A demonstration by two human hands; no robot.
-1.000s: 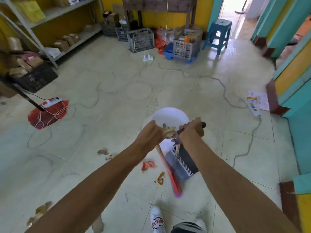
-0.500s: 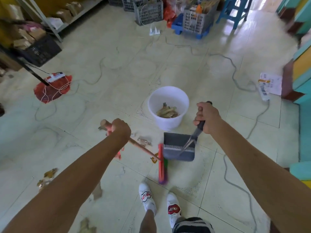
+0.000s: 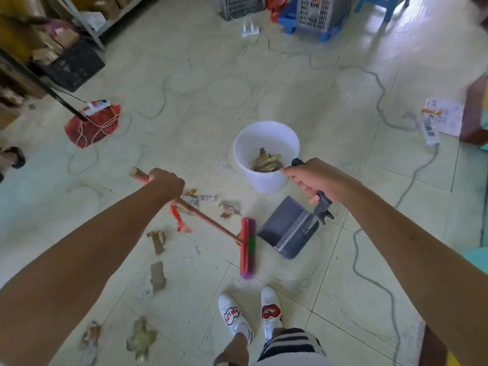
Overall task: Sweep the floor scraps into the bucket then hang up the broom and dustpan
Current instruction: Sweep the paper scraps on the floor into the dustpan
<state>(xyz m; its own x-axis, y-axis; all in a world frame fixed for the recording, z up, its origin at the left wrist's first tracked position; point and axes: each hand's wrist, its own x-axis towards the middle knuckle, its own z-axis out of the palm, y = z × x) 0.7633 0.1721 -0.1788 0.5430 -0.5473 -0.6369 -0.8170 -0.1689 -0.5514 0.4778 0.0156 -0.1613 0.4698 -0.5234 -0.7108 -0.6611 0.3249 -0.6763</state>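
Observation:
My left hand (image 3: 166, 182) grips the wooden handle of the broom (image 3: 248, 247), whose red, green and purple head rests on the floor just left of the dustpan. My right hand (image 3: 314, 180) holds the black handle of the dark grey dustpan (image 3: 285, 228), which sits on the tiles with its mouth facing the broom head. The white bucket (image 3: 266, 180) stands just beyond the dustpan with brown scraps inside. Several scraps (image 3: 158, 241) of cardboard, paper and red plastic lie on the floor to the left of the broom.
A grey cable (image 3: 375, 276) snakes along the floor at the right to a power strip (image 3: 430, 130). A red bag (image 3: 92, 125) with a second power strip lies at the left. Shelving (image 3: 87, 30), crates and baskets (image 3: 322, 11) line the far side. My white shoes (image 3: 250, 315) are below.
Both hands came down from over the bucket. The dustpan went from tilted above the bucket to resting on the floor, and the broom head swung down beside it. The view tilted downward.

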